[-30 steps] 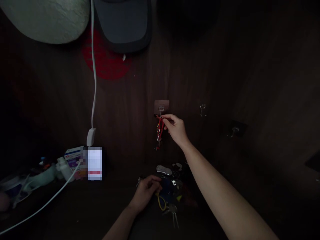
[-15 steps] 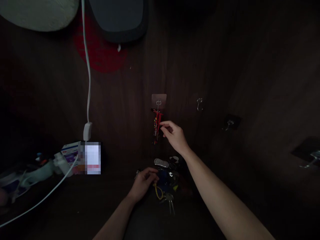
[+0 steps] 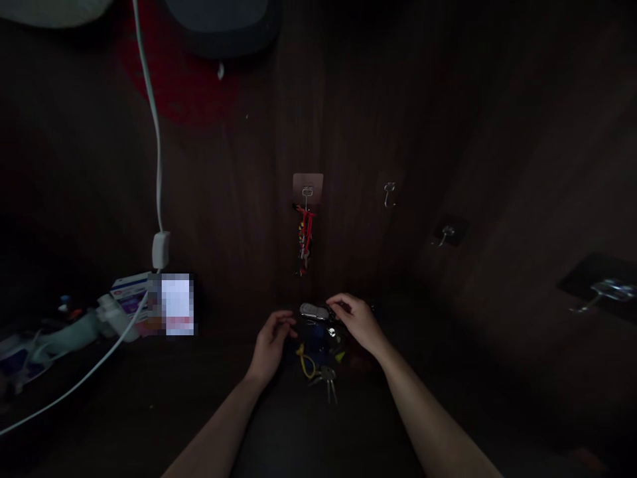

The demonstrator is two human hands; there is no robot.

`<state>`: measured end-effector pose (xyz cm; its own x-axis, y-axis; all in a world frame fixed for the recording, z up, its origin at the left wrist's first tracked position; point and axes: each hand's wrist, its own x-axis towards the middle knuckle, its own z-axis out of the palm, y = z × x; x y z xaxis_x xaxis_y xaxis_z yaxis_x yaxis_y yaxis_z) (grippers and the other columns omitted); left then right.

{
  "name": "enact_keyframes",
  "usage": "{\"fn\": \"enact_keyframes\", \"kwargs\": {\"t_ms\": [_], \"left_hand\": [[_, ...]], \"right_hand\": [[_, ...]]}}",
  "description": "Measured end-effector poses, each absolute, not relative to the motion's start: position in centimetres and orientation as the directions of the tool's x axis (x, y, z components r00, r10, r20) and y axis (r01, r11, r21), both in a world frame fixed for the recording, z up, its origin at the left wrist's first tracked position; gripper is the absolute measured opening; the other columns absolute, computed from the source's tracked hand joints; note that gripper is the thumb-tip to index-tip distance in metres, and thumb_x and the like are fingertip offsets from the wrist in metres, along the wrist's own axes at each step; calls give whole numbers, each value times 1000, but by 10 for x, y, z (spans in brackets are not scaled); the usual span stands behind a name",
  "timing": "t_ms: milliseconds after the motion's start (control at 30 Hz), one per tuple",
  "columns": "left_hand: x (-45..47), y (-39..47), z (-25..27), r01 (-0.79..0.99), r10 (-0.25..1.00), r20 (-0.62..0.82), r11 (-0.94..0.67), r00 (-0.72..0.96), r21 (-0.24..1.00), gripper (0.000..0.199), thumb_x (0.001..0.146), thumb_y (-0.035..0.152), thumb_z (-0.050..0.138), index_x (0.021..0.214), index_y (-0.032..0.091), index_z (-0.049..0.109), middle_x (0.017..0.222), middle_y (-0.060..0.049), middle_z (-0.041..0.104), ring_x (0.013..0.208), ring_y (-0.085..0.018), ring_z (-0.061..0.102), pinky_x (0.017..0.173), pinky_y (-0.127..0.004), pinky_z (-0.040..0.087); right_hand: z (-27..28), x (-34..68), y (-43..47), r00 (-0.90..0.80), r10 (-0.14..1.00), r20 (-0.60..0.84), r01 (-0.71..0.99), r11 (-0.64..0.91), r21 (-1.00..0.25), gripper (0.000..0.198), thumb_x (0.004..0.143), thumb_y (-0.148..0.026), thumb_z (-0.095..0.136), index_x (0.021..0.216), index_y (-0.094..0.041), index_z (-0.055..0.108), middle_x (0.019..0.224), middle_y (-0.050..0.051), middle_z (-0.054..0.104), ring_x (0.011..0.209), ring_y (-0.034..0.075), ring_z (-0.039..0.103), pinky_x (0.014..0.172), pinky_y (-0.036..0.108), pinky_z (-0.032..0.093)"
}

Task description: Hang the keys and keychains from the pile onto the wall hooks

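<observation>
On the dark surface lies a cluster of keys and trinkets: a silver key fob (image 3: pixel 313 311), a yellow cord loop (image 3: pixel 306 362), something blue (image 3: pixel 316 337) and a bunch of metal keys (image 3: pixel 328 376). My left hand (image 3: pixel 271 344) is open just left of the fob, fingers loosely curved and holding nothing. Close to the fob's right end, my right hand (image 3: pixel 359 324) has its fingers and thumb apart; contact there cannot be made out. Above, a red-corded bunch of keys and charms (image 3: pixel 305 234) hangs from a wall hook (image 3: pixel 307 192), touched by neither hand.
Further hooks are on the dark wood, one metal hook (image 3: pixel 389 194) right of the hanging bunch, another (image 3: pixel 446 234) and a third (image 3: pixel 610 289) beyond. A white cable (image 3: pixel 158 166) with an inline switch (image 3: pixel 160 249) runs down the left, past boxes and bottles (image 3: pixel 117 315).
My right hand has left the hanging bunch and come down to the right side of the key fob. My left hand has shifted slightly left and away from the cluster.
</observation>
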<state>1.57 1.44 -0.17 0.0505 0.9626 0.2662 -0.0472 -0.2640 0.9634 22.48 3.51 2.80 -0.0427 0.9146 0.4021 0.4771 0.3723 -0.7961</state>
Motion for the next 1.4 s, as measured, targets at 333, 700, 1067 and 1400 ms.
{"fn": "enact_keyframes", "kwargs": {"t_ms": [333, 700, 1067, 1400], "left_hand": [[1, 21, -4, 33, 927, 310, -310, -212, 950, 17, 81, 24, 48, 95, 19, 56, 86, -1, 62, 65, -11, 59, 65, -25, 48], [-6, -1, 7, 333, 768, 386, -590, 511, 735, 31, 69, 6, 54, 88, 25, 70, 103, -4, 64, 99, -19, 57, 93, -34, 40], [-1, 2, 8, 312, 888, 345, -435, 306, 844, 21, 82, 35, 56, 75, 21, 70, 78, -3, 67, 78, -18, 59, 74, -26, 43], [2, 11, 7, 81, 987, 106, -117, 124, 990, 27, 76, 42, 61, 71, 16, 70, 61, 1, 68, 59, -14, 60, 59, -22, 43]], "right_hand": [[-5, 210, 30, -184, 827, 531, 644, 510, -571, 14, 81, -16, 51, 81, -23, 64, 87, 4, 61, 91, 20, 56, 84, 36, 42], [-9, 212, 27, -309, 837, 451, 685, 525, -505, 21, 80, -12, 53, 90, -24, 66, 92, 4, 62, 95, 21, 53, 87, 39, 41], [-4, 210, 24, -298, 836, 461, 670, 527, -523, 20, 82, -13, 50, 88, -24, 66, 91, 4, 61, 94, 21, 53, 87, 38, 41], [20, 185, 7, -268, 848, 457, 464, 529, -710, 17, 86, -31, 50, 94, -26, 65, 98, 3, 64, 99, 20, 56, 89, 35, 41]]}}
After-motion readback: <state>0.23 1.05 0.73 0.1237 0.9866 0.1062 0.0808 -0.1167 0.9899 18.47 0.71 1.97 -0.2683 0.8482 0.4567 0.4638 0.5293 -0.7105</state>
